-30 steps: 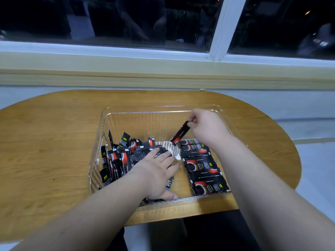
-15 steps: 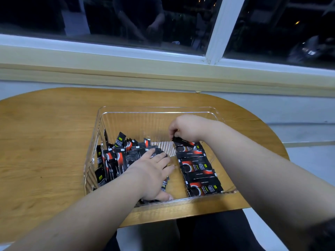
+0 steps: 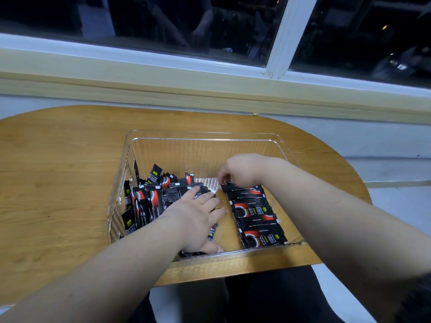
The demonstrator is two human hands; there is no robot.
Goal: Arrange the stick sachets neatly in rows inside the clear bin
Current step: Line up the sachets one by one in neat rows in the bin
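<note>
In the clear bin (image 3: 203,134) my left hand (image 3: 193,220) lies flat on the loose sachets (image 3: 149,199) by its left wall, my right hand (image 3: 238,171) pinches the far sachet (image 3: 234,188) of the right-hand row (image 3: 256,214), bare floor between.

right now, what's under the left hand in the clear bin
The left hand lies flat on the loose pile of stick sachets; a few sachet ends stick out beside its palm. How many lie beneath it, and which way they lie, is hidden.
</note>
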